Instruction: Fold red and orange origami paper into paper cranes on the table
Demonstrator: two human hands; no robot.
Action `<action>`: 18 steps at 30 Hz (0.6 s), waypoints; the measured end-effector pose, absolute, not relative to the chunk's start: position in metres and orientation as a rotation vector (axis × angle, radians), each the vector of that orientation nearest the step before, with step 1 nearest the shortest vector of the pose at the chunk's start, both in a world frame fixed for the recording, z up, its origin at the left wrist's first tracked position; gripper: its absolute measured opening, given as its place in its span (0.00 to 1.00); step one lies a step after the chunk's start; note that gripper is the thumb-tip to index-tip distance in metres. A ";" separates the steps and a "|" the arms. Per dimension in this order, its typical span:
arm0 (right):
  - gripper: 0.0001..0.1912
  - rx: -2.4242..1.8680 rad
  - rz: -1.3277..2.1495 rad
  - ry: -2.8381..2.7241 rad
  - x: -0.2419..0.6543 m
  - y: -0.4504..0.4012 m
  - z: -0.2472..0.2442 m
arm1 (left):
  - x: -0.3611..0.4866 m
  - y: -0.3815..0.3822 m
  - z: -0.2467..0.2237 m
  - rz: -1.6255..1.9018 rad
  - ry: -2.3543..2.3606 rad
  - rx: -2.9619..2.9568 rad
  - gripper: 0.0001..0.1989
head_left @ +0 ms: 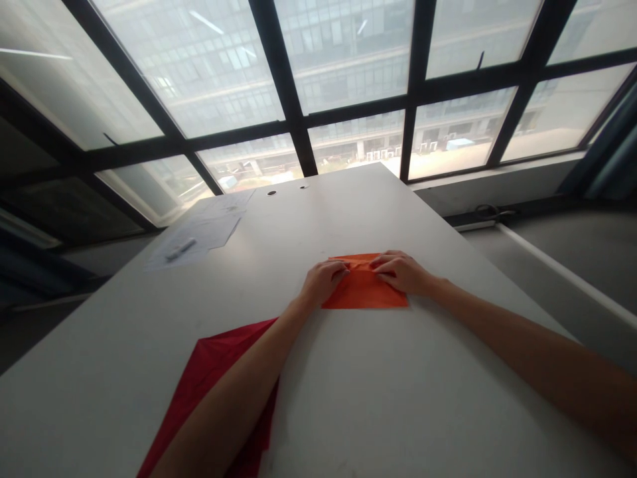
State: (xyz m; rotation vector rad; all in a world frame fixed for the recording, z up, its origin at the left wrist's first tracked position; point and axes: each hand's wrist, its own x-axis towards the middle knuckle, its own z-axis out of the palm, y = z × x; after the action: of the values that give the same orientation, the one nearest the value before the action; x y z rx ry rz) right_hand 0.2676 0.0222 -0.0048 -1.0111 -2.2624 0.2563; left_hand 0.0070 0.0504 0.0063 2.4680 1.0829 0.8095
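A sheet of orange paper (pixel 365 290) lies on the white table (pixel 358 372), with creases across its upper part. At its left side, my left hand (pixel 324 280) has its fingers curled and pressed together on the paper. My right hand (pixel 402 272) grips the paper from the right, thumb and fingers close together near the top edge. Between the two hands the orange surface looks slightly buckled. Beneath my left forearm is a larger red sheet (pixel 213 365), partly hidden by the arm.
Printed white sheets (pixel 223 229) lie at the table's far left, with a small grey object (pixel 180 248) on them, too blurred to name. Two round holes (pixel 271 193) show near the far edge. Large black-framed windows (pixel 348 113) stand beyond, and a white bar (pixel 562 269) runs along the right.
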 end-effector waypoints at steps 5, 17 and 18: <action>0.14 -1.024 0.373 -2.057 0.268 0.025 -0.012 | 0.006 0.053 0.004 0.824 1.106 2.453 0.10; 0.10 -0.993 0.600 -1.792 0.267 0.024 -0.009 | 0.006 0.053 0.004 1.006 0.945 2.260 0.12; 0.10 -0.991 0.602 -1.782 0.266 0.023 -0.009 | 0.007 0.052 0.004 1.015 0.942 2.261 0.11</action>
State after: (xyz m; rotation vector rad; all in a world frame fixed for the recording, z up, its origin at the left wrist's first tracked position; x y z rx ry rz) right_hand 0.2660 0.0231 -0.0089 -0.9907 -1.7824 0.6019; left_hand 0.0070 0.0524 0.0038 2.2614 0.9420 1.0148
